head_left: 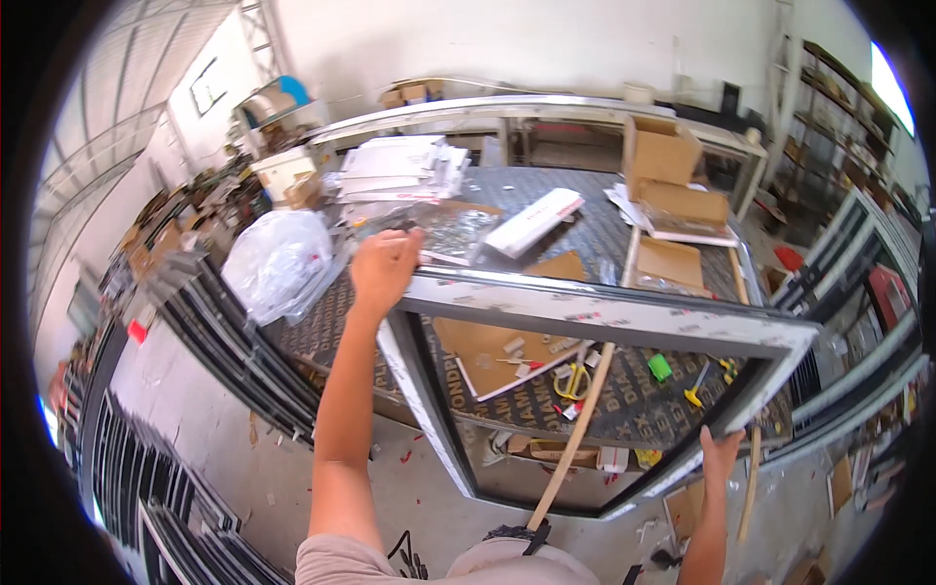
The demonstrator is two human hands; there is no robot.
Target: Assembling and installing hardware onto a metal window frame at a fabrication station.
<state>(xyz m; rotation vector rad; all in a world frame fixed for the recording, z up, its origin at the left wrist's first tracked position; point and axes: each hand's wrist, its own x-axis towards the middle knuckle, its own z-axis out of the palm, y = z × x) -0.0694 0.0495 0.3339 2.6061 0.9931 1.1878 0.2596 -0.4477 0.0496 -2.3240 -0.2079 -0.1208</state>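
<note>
I hold a dark window frame (604, 310) with white protective film on its faces. It stands tilted in front of me at the near side of the worktable. My left hand (385, 271) is closed over its upper left corner. My right hand (720, 454) grips its right side piece lower down, the fingers partly hidden behind it. Through the frame's opening I see yellow-handled scissors (573, 380), a green piece (660, 368), a yellow-handled tool (695, 393) and a sheet of cardboard (478, 353). A wooden strip (575, 439) slants across the opening toward my body.
The dark, printed worktable (336, 327) carries a long white box (534, 222), stacked white cartons (395, 166) and open cardboard boxes (663, 156). A clear plastic bag (278, 263) bulges at its left. Dark frames (229, 336) lean to the left, others (858, 253) to the right.
</note>
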